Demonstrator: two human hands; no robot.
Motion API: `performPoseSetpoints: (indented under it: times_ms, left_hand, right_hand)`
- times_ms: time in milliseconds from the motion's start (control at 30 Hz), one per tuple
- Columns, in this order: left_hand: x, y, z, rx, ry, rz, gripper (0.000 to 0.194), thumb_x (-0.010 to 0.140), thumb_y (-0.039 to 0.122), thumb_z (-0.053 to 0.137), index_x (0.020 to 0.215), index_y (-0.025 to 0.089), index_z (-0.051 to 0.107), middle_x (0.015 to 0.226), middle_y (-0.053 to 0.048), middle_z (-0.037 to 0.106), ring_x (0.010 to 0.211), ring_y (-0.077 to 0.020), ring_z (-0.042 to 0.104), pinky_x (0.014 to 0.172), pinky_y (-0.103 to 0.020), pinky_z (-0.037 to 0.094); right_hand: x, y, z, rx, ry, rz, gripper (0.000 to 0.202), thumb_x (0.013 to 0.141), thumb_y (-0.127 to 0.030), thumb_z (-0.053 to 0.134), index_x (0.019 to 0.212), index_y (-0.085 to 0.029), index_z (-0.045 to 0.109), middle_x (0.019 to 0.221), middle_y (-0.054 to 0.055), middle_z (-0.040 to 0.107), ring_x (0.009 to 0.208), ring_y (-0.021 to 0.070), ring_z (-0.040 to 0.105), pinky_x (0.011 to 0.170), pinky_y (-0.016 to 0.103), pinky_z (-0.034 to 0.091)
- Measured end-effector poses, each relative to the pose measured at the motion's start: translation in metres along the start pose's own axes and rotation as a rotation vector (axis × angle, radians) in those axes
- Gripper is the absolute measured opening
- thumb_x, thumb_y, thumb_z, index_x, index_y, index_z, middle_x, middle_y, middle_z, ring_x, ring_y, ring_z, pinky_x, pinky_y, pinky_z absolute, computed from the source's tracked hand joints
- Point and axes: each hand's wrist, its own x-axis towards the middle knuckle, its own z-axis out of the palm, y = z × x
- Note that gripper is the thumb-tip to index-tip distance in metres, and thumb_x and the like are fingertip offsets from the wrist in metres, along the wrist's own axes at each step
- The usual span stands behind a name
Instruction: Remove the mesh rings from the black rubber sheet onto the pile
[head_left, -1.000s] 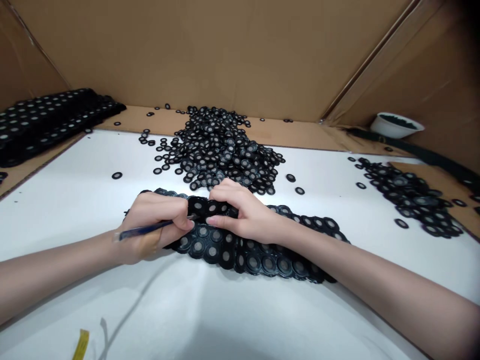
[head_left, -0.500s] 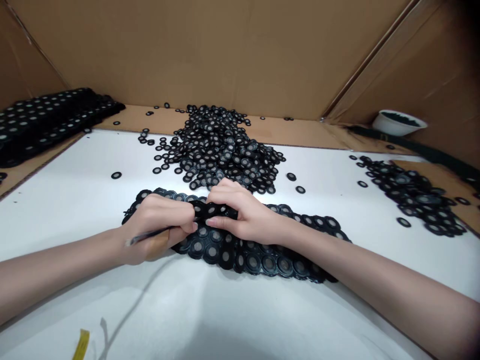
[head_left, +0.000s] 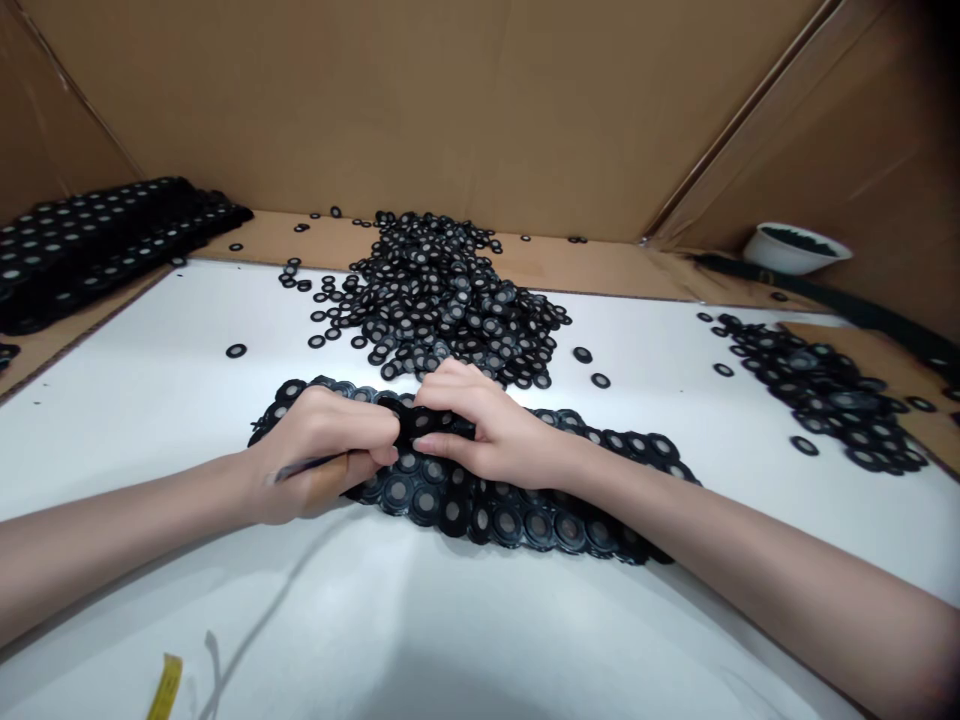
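A panel of joined black discs with pale centres (head_left: 506, 525) lies on the white tabletop under both hands. My left hand (head_left: 319, 450) is closed round a slim pen-like tool (head_left: 307, 466), whose pale butt end shows by the wrist; its working tip is hidden at the panel. My right hand (head_left: 480, 420) pinches a raised, folded strip of the panel between thumb and fingers, just right of my left fingertips. Behind the hands rises a heap of loose black discs (head_left: 442, 290).
More discs (head_left: 840, 400) lie to the right, near a white bowl (head_left: 787, 255) with dark contents. A folded black panel with pale dots (head_left: 82, 250) sits at the far left. Cardboard walls (head_left: 465, 110) enclose the back. A yellow tape piece (head_left: 165, 688) lies at the front.
My left hand has shifted slightly right, its fingertips closer to my right thumb, and the tool has moved with it. My right hand keeps its pinch.
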Motion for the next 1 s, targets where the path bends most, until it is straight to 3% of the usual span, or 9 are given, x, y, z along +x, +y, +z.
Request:
performPoseSetpoints:
  times_ms: [433,1000]
  left_hand:
    - [0.0029,-0.0035,-0.0035,-0.112,0.003,-0.140,0.024,0.085,0.011,0.052,0.061,0.013,0.050,0.054,0.006,0.048,0.050,-0.0043,0.036,0.049,-0.017,0.028]
    - [0.0030,-0.0050,0.0022,-0.096,-0.024,-0.054,0.022,0.086,0.008,0.045,0.066,0.015,0.046,0.057,0.004,0.046,0.052,-0.0062,0.040,0.052,-0.018,0.031]
  right_hand:
    - [0.0000,-0.0007,0.0006,-0.024,-0.013,-0.021,0.007,0.085,-0.015,0.058,0.083,-0.015,0.051,0.082,0.002,0.052,0.085,0.0175,0.040,0.077,0.032,0.030]
    - [0.0004,0.0010,0.0022,-0.065,0.014,-0.070,0.006,0.083,-0.012,0.057,0.081,-0.016,0.052,0.079,0.001,0.051,0.083,0.0171,0.041,0.077,0.033,0.031]
